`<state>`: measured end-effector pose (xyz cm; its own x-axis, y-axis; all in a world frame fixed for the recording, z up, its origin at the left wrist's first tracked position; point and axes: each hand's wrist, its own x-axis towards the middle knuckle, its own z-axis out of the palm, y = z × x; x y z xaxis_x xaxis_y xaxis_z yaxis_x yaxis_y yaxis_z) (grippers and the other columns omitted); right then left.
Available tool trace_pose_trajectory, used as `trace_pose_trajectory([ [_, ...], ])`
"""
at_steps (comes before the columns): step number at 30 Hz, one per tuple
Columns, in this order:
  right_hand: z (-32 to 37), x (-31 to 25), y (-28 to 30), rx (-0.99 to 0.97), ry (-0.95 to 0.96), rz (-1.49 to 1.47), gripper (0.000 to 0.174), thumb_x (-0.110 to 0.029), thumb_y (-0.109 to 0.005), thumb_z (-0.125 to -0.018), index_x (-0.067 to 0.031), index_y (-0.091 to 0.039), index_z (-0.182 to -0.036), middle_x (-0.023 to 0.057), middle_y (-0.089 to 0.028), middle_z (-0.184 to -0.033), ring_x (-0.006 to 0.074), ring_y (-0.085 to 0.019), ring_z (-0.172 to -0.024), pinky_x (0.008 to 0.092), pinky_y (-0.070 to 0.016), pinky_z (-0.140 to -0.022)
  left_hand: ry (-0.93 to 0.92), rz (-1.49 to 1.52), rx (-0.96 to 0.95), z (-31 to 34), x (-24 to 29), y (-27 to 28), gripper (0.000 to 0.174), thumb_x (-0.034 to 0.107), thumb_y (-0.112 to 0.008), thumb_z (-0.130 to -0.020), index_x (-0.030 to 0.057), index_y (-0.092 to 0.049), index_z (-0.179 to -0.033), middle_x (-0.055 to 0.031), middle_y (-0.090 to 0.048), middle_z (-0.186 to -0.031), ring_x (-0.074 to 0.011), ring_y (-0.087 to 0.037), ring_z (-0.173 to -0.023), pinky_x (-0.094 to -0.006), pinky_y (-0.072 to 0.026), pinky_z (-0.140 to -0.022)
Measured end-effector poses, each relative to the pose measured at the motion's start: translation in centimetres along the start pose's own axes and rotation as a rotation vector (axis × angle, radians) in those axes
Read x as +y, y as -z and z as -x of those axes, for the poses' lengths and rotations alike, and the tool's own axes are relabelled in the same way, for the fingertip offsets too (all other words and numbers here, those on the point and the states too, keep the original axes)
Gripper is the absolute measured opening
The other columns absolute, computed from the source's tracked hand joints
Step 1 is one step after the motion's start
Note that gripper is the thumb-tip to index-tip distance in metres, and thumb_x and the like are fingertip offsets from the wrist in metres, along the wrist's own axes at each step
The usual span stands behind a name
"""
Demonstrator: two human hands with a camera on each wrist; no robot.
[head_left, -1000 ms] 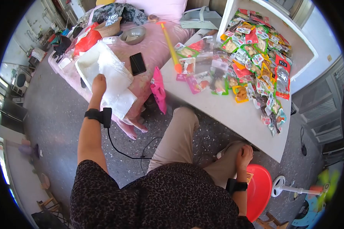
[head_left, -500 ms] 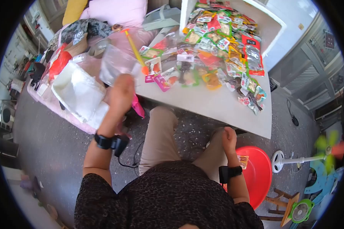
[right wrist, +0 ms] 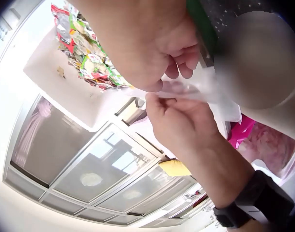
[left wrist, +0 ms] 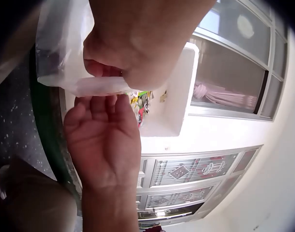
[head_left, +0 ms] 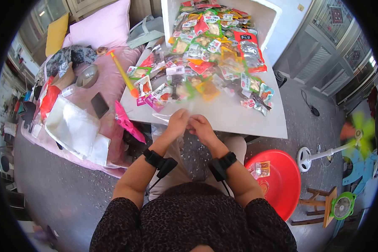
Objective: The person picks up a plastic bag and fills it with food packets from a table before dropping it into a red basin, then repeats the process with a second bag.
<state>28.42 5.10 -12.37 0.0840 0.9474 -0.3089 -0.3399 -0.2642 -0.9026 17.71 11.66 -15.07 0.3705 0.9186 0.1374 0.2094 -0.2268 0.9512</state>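
A clear plastic bag is stretched between my two hands, just over the table's front edge. My left hand grips the bag's edge with curled fingers, and the bag hangs down on that side. Close beside it, my right hand pinches the same edge between thumb and fingers. The two hands nearly meet in the right wrist view, with the see-through film between them. Beyond my hands, many small snack packets spill from a white foam box onto the white table.
A red basin with a few packets stands on the floor by my right leg. On the pink bed at left lie a white foam box with plastic bags, a phone and a metal bowl. A fan is at far right.
My left hand has brought the plastic bag from the white box on the bed over to the table edge. My right hand has risen from my knee and taken hold of the bag.
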Motion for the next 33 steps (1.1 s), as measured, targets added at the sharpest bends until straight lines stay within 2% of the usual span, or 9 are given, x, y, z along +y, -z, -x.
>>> trace_pose_trajectory([
  [1,-0.3,0.3,0.3,0.002,0.016,-0.002,0.013,-0.017,-0.049,-0.079,-0.0067,-0.05,-0.088,0.001,-0.052,-0.075,0.0083,-0.05,-0.065,0.019,-0.0388,-0.053,0.06,0.07,-0.001,0.1,-0.1,-0.3,0.02,0.017,-0.046,-0.081,-0.0023,-0.05,-0.082,-0.0033,-0.049,-0.068,-0.0087,-0.046,-0.065,-0.0239,-0.0383,-0.058],
  [4,-1.4,1.9,1.2,0.023,0.041,-0.032,0.013,-0.016,-0.048,-0.079,-0.0062,-0.05,-0.087,0.0003,-0.052,-0.071,0.0062,-0.048,-0.062,0.0176,-0.0381,-0.05,0.061,0.13,0.029,0.8,-0.3,-0.9,0.02,0.015,-0.049,-0.08,-0.0034,-0.048,-0.087,-0.0027,-0.051,-0.074,-0.0081,-0.047,-0.067,-0.0213,-0.0396,-0.06],
  [7,-1.7,2.5,1.8,0.054,0.037,-0.094,0.011,-0.016,-0.048,-0.079,-0.0063,-0.051,-0.084,-0.0002,-0.052,-0.069,0.0058,-0.047,-0.059,0.0173,-0.0372,-0.048,0.055,0.122,-0.067,0.9,-1.3,-1.1,0.02,0.011,-0.052,-0.077,-0.0039,-0.047,-0.089,-0.0051,-0.053,-0.077,-0.0097,-0.049,-0.068,-0.0213,-0.0411,-0.061],
  [10,-1.3,2.2,2.2,0.041,0.034,-0.104,0.011,-0.017,-0.048,-0.079,-0.0062,-0.051,-0.082,-0.0006,-0.052,-0.067,0.0054,-0.046,-0.056,0.0168,-0.0363,-0.046,0.149,0.221,-0.127,1.5,0.0,-1.0,0.018,0.011,-0.053,-0.077,-0.003,-0.048,-0.087,-0.0062,-0.054,-0.078,-0.0102,-0.051,-0.07,-0.0222,-0.0421,-0.061],
  [13,-0.7,1.7,2.2,0.046,0.035,-0.097,0.011,-0.016,-0.048,-0.079,-0.006,-0.051,-0.082,-0.0006,-0.051,-0.066,0.0051,-0.046,-0.055,0.0167,-0.0358,-0.045,0.09,0.133,-0.191,1.9,-0.1,-1.0,0.016,0.011,-0.054,-0.076,-0.0015,-0.049,-0.085,-0.0052,-0.054,-0.077,-0.0098,-0.051,-0.07,-0.0227,-0.0422,-0.061],
  [19,-0.3,2.0,2.6,0.063,0.021,-0.122,0.011,-0.015,-0.048,-0.079,-0.005,-0.05,-0.082,0.0022,-0.051,-0.067,0.0081,-0.042,-0.051,0.0195,-0.0329,-0.043,0.138,0.008,-0.275,2.9,2.9,-0.3,0.014,0.012,-0.055,-0.075,0.0011,-0.051,-0.083,-0.0037,-0.053,-0.077,-0.0091,-0.049,-0.069,-0.0227,-0.0415,-0.062],
  [25,1.4,0.8,2.4,0.038,-0.049,-0.183,0.011,-0.013,-0.046,-0.08,-0.0034,-0.048,-0.085,0.0044,-0.051,-0.068,0.0113,-0.045,-0.052,0.0224,-0.0369,-0.045,0.419,0.652,-0.383,3.2,2.6,-0.2,0.019,0.014,-0.05,-0.078,-0.0014,-0.049,-0.089,-0.0073,-0.053,-0.082,-0.0166,-0.053,-0.075,-0.0269,-0.0432,-0.07],
  [30,1.9,0.5,2.6,-0.02,-0.083,-0.296,0.012,-0.013,-0.045,-0.081,-0.0029,-0.046,-0.087,0.007,-0.052,-0.073,0.0145,-0.049,-0.059,0.0253,-0.0412,-0.05,0.476,0.803,-0.441,3.6,3.8,0.6,0.019,0.015,-0.05,-0.079,-0.0011,-0.048,-0.089,-0.0077,-0.053,-0.084,-0.0163,-0.054,-0.076,-0.0274,-0.0438,-0.071],
  [33,2.4,0.2,2.3,-0.023,-0.083,-0.328,0.011,-0.016,-0.047,-0.082,-0.0062,-0.046,-0.087,0.0045,-0.053,-0.073,0.0122,-0.051,-0.059,0.022,-0.0421,-0.048,0.485,0.863,-0.439,3.9,4.5,0.8,0.018,0.014,-0.049,-0.079,-0.0012,-0.048,-0.088,-0.0078,-0.053,-0.084,-0.0165,-0.054,-0.074,-0.0269,-0.0439,-0.071],
])
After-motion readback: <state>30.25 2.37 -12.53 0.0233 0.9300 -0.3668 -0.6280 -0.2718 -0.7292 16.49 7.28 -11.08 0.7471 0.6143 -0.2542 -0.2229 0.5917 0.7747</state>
